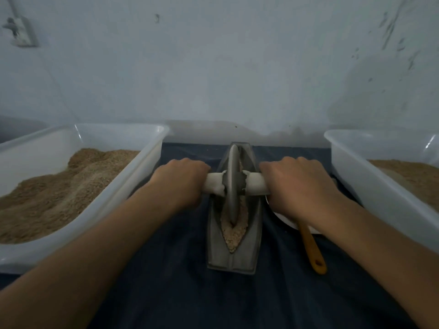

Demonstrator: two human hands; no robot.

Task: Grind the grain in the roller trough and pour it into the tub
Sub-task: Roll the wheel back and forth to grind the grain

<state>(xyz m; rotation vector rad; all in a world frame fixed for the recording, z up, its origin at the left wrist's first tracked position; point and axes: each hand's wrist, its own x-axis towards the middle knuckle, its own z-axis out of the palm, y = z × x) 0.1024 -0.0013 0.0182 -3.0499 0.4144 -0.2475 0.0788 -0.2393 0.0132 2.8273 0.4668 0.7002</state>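
Grain (234,231) pale, coarse, heaped in trough (231,257) under wheel (232,184).

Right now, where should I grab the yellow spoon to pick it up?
Take the yellow spoon by its free handle end near you, coming from above at the near side. Its far end lies hidden under the right hand on the white dish; the handle points toward you over the dark cloth.
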